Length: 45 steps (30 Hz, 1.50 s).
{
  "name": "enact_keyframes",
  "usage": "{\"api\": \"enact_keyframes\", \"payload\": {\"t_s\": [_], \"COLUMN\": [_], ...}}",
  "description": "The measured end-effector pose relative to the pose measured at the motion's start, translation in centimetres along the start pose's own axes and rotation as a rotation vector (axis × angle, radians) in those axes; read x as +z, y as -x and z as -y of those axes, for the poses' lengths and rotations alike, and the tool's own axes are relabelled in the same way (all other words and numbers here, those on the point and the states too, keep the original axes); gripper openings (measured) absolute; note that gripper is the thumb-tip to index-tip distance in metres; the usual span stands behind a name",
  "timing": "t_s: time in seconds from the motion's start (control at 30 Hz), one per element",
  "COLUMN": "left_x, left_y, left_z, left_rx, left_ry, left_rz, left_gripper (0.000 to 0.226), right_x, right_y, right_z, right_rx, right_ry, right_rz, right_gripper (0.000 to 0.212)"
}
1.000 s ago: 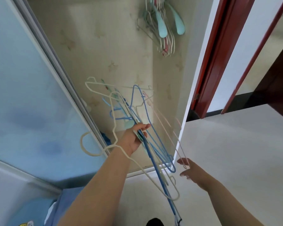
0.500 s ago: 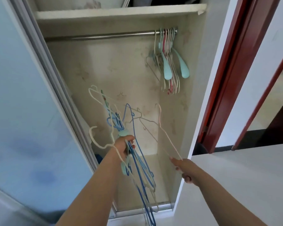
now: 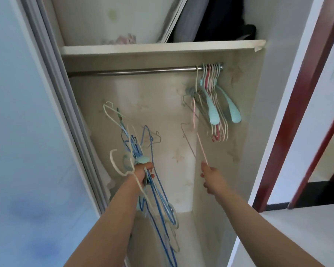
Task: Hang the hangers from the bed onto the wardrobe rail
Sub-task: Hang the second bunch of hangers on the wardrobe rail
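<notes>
My left hand [image 3: 143,173] grips a tangled bundle of hangers [image 3: 141,151], blue, cream and teal, in front of the open wardrobe. My right hand [image 3: 211,175] pinches the lower end of a thin pink hanger [image 3: 198,135], raised with its hook pointing up toward the rail. The steel wardrobe rail [image 3: 143,71] runs under the shelf. Several hangers [image 3: 214,105], teal, pink and cream, hang bunched at the rail's right end. The pink hanger's hook reaches just left of and below that bunch.
A sliding door [image 3: 27,132] with a blue panel stands at the left. The shelf [image 3: 162,49] above the rail holds folded bedding and dark items. A red-brown door frame [image 3: 301,105] stands to the right of the wardrobe's white side wall.
The view tilted upward, showing the shelf. My right hand took hold of the pink hanger and lifted it toward the rail. My left hand rose with the bundle.
</notes>
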<state>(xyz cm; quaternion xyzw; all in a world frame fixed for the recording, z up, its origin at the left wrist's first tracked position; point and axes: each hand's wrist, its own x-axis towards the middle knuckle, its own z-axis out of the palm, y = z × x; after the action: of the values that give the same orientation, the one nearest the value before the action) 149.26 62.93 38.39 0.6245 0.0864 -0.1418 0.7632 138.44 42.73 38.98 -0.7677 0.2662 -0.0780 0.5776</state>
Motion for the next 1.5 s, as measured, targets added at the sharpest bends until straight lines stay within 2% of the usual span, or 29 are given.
{"api": "enact_keyframes", "payload": {"t_s": [0.17, 0.33, 0.43, 0.6, 0.7, 0.8, 0.9, 1.03, 1.13, 1.27, 1.33, 1.4, 1.5], "left_x": [-0.5, -1.3, -1.9, -2.8, -3.5, -3.8, -4.1, -3.9, -3.9, -4.5, -4.8, -5.2, -6.0], "left_y": [-1.9, -2.9, -3.3, -3.2, -3.3, -2.8, -1.8, -0.1, 1.6, 3.4, 4.1, 4.5, 5.4], "left_z": [-2.2, -3.7, -4.2, -4.0, -3.8, -3.3, -2.3, -1.1, -0.5, 0.4, 0.7, 1.2, 2.0], "left_rx": [0.071, 0.113, 0.129, 0.119, 0.092, 0.036, 0.002, -0.030, -0.053, -0.029, -0.034, -0.020, 0.011], "left_ry": [-0.020, -0.023, -0.026, 0.027, 0.072, 0.061, 0.047, 0.034, 0.029, 0.064, 0.086, 0.095, 0.079], "left_rz": [0.033, 0.078, 0.125, 0.243, 0.343, 0.431, 0.481, 0.500, 0.565, 0.631, 0.647, 0.635, 0.622], "left_gripper": [0.030, 0.028, 0.026, 0.030, 0.033, 0.022, 0.029, 0.020, 0.021, 0.019, 0.017, 0.017, 0.018], "right_x": [1.1, 1.5, 1.8, 1.0, 0.4, 0.3, 1.6, 4.6, 6.0, 6.4, 6.5, 6.7, 7.1], "right_y": [-2.7, -5.4, -7.2, -8.4, -8.5, -8.2, -7.0, -5.2, -4.2, -3.4, -2.8, -2.4, -1.7], "right_z": [6.0, 12.3, 14.4, 14.7, 13.2, 10.5, 7.1, 4.0, 3.8, 3.6, 3.0, 2.3, 1.6], "right_rx": [0.005, -0.109, -0.074, 0.076, 0.053, 0.024, 0.099, 0.103, 0.042, 0.226, 0.277, 0.198, 0.038], "right_ry": [-0.312, -0.310, -0.262, -0.282, -0.360, -0.356, -0.315, -0.266, -0.391, -0.635, -0.627, -0.540, -0.355], "right_rz": [0.087, -0.025, -0.040, -0.108, -0.188, -0.194, -0.131, 0.085, 0.230, 0.457, 0.572, 0.635, 0.641], "right_gripper": [0.043, 0.045, 0.042, 0.045, 0.043, 0.055, 0.059, 0.039, 0.030, 0.027, 0.024, 0.020, 0.016]}}
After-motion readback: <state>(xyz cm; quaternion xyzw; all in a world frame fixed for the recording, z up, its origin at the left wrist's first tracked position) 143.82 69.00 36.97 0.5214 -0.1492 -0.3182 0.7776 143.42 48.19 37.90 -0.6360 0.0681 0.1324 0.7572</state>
